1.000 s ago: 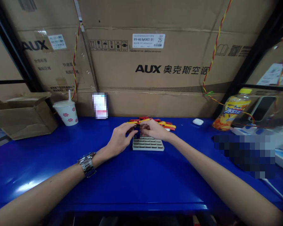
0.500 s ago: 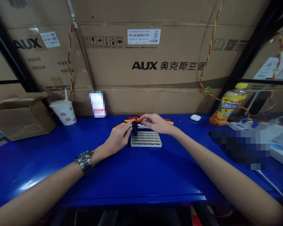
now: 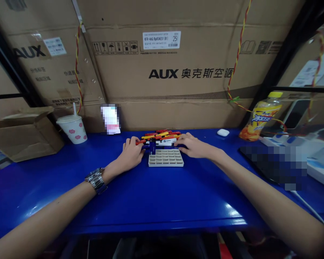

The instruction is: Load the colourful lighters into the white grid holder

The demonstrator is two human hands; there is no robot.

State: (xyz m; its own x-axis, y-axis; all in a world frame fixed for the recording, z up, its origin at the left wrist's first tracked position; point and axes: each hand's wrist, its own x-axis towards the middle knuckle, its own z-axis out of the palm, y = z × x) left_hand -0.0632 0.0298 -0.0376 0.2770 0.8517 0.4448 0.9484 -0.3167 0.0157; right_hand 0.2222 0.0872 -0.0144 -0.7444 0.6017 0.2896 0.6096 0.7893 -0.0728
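A grey grid tray (image 3: 166, 158) lies on the blue table (image 3: 151, 194), with one dark blue piece (image 3: 152, 146) standing upright in its far left corner. Behind the tray lies a pile of red and yellow sticks (image 3: 162, 135). My left hand (image 3: 131, 154), with a metal watch on the wrist, rests left of the tray and pinches the end of a red stick from the pile. My right hand (image 3: 196, 145) lies right of the tray, its fingers curled on the table at the pile's right end; what they hold is hidden.
A paper cup with a straw (image 3: 72, 128) and an open cardboard box (image 3: 21, 131) stand at the back left. A white earbud case (image 3: 223, 132) and a yellow bottle (image 3: 260, 120) sit at the back right. Large cardboard cartons (image 3: 164, 72) wall the back.
Both hands have let go of the dark blue piece, which now stands in the tray. The left hand moved left to a red stick; the right hand moved right.
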